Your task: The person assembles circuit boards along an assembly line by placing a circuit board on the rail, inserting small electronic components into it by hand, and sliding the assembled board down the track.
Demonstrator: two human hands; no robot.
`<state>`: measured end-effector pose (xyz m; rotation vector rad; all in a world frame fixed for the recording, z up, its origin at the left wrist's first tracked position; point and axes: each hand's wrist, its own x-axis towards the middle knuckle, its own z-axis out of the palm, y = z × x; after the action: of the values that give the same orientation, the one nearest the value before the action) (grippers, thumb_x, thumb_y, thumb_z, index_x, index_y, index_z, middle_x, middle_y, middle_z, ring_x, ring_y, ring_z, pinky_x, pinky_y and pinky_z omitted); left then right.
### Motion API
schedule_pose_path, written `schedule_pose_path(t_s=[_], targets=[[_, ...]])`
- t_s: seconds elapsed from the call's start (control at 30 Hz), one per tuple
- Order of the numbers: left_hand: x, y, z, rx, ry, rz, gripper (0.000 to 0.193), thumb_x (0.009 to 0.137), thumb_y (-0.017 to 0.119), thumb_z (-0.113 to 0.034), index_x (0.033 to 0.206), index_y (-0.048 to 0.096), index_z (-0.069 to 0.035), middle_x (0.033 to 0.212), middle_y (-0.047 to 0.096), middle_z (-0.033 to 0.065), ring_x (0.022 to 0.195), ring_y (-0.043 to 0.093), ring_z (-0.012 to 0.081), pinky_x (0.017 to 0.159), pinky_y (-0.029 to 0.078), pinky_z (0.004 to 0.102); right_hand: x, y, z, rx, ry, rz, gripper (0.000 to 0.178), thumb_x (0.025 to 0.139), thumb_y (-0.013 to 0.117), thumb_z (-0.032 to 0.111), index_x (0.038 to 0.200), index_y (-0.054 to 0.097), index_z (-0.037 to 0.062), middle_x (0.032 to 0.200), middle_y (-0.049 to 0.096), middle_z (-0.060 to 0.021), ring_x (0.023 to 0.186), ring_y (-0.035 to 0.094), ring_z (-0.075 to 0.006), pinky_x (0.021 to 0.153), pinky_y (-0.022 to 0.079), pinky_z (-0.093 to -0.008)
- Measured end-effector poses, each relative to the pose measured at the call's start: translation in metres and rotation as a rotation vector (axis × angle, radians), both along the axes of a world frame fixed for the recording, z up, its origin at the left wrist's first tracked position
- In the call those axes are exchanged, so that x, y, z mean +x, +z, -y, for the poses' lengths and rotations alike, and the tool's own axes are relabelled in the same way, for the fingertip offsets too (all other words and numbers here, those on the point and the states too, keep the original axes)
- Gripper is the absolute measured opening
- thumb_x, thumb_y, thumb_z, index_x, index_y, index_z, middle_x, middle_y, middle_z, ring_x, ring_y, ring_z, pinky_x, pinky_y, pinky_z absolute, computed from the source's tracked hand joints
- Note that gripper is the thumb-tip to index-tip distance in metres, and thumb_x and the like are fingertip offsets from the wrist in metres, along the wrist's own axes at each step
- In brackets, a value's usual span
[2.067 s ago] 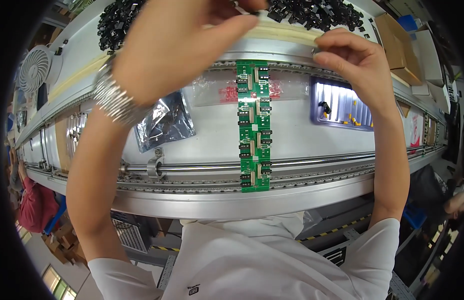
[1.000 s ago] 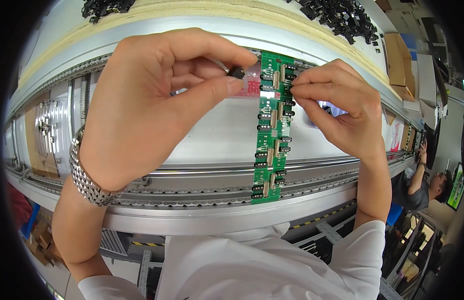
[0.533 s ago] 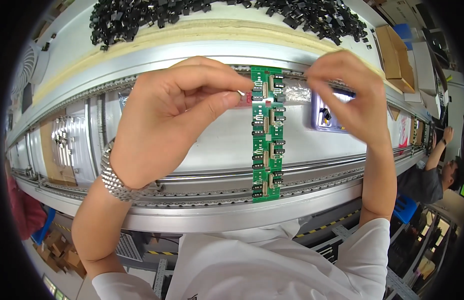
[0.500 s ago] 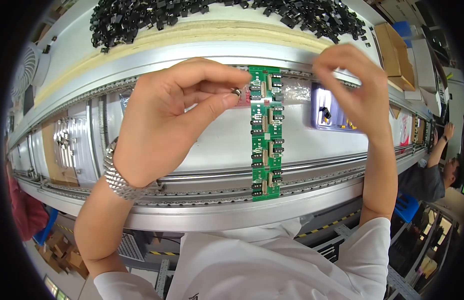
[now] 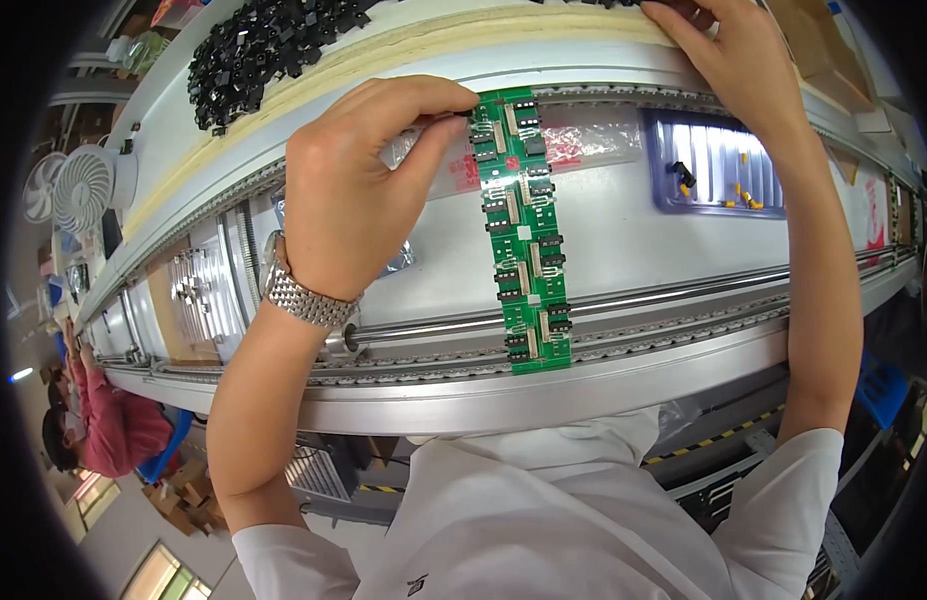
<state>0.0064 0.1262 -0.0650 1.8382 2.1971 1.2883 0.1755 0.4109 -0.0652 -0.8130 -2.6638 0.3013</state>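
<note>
A long green circuit board (image 5: 524, 233) lies across the rails in front of me, with black sockets and pale connectors along it. My left hand (image 5: 378, 170), with a metal-band watch at the wrist, is at the board's far left corner. Its thumb and forefinger pinch a small black connector (image 5: 464, 113), mostly covered by the fingertips. At the far right, my right hand (image 5: 735, 50) reaches over the wooden strip to the edge of the loose black parts. Its fingers are partly cut off by the picture's upper edge, so what they hold, if anything, is hidden.
A heap of black parts (image 5: 268, 55) lies beyond the wooden strip (image 5: 423, 45). Right of the board sits a clear bluish tray (image 5: 718, 150) with a few black and yellow pieces. A white fan (image 5: 88, 185) stands at left; another person (image 5: 123, 430) sits lower left.
My right hand has moved away from above the tray, up to the parts heap. My left hand has brought the small connector to the board's far left edge. The view has shifted.
</note>
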Motion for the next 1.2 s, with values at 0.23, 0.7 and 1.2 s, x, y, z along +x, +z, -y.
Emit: schedule_pose_path(t_s=[0.23,0.7,1.2], targets=[[0.001,-0.001,-0.001,-0.003,0.01,-0.038,0.019,0.078,0.076,0.003,0.095,0.077,-0.006,0.089,0.076,0.0012,0.069,0.063,0.0142,0.062,0.049,0.0247,0.003,0.011,0.006,-0.036,0.036,0.024,0.011,0.087,0.072,0.004,0.097,0.075,-0.001,0.09,0.072,-0.008,0.076,0.065,-0.0166,0.072,0.053,-0.0261],[0.0,-0.004,-0.003,0.029,-0.087,-0.176,0.018,0.081,0.073,0.006,0.096,0.077,-0.003,0.099,0.076,0.0028,0.081,0.068,0.0159,0.073,0.055,0.025,0.01,0.0,0.0,-0.352,-0.076,-0.188,0.009,0.085,0.073,0.001,0.094,0.075,-0.0014,0.087,0.072,-0.0076,0.071,0.061,-0.0152,0.068,0.051,-0.024],[0.009,-0.013,0.003,0.037,-0.087,-0.063,0.023,0.081,0.074,0.006,0.102,0.077,-0.003,0.107,0.075,0.0047,0.084,0.069,0.017,0.076,0.055,0.026,0.027,0.002,-0.019,0.214,0.07,-0.001,0.005,0.085,0.074,0.0,0.09,0.075,-0.0008,0.083,0.071,-0.0076,0.068,0.06,-0.0128,0.065,0.05,-0.0211]])
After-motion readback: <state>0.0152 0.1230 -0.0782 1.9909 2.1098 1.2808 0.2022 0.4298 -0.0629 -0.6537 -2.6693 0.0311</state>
